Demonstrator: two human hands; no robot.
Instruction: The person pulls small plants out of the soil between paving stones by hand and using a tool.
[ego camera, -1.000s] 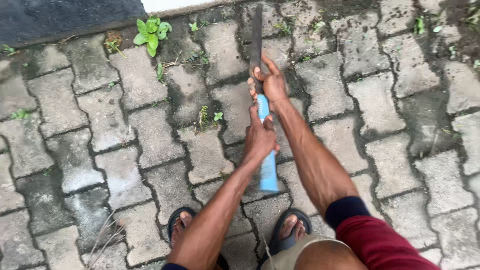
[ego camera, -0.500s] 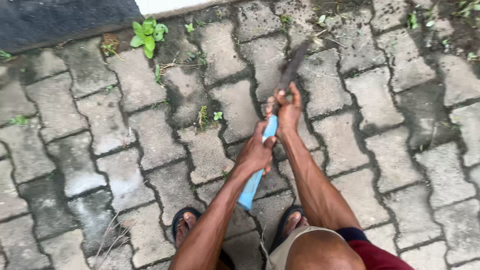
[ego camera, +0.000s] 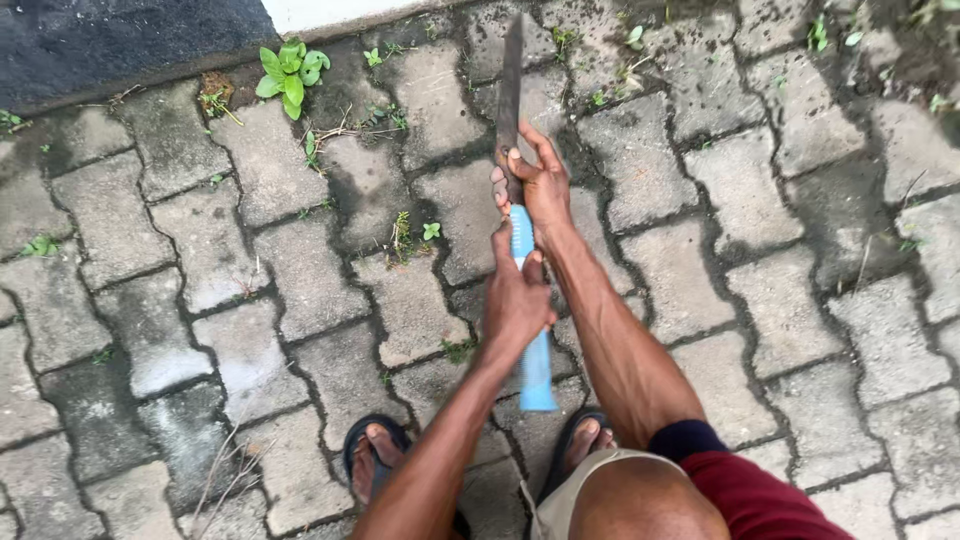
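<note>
Two hands share one tool, and I see both from above. The long tool (ego camera: 522, 215) runs near to far down the middle of the view: a light blue handle (ego camera: 535, 365) at the near end, a dark narrow blade (ego camera: 512, 75) at the far end reaching toward the wall base. My left hand (ego camera: 517, 295) is wrapped around the blue handle, fingers closed on it. My right hand (ego camera: 540, 180) is clasped farther out, where handle meets blade, with fingers partly spread over the dark metal. The blade tip lies over the joints of the paving blocks (ego camera: 250, 160); I cannot tell whether it touches them.

Just near the handle's end, my two feet in dark sandals (ego camera: 375, 455) stand on the pavers, with a bent knee and a red sleeve edge at the lower right.

Judged risks: the right hand sits very close to the blade, so a slip forward could bring fingers onto the edge. The ground looks damp and mossy, so a sandal could slide. The blade could glance off the hard blocks and swing back toward the feet.

Farther out, small weeds (ego camera: 410, 235) grow in the joints to the left of the hands, and a larger leafy plant (ego camera: 290, 75) stands far left beside a dark slab (ego camera: 120, 40). No container of any kind shows in view, so no contents can be reported.
</note>
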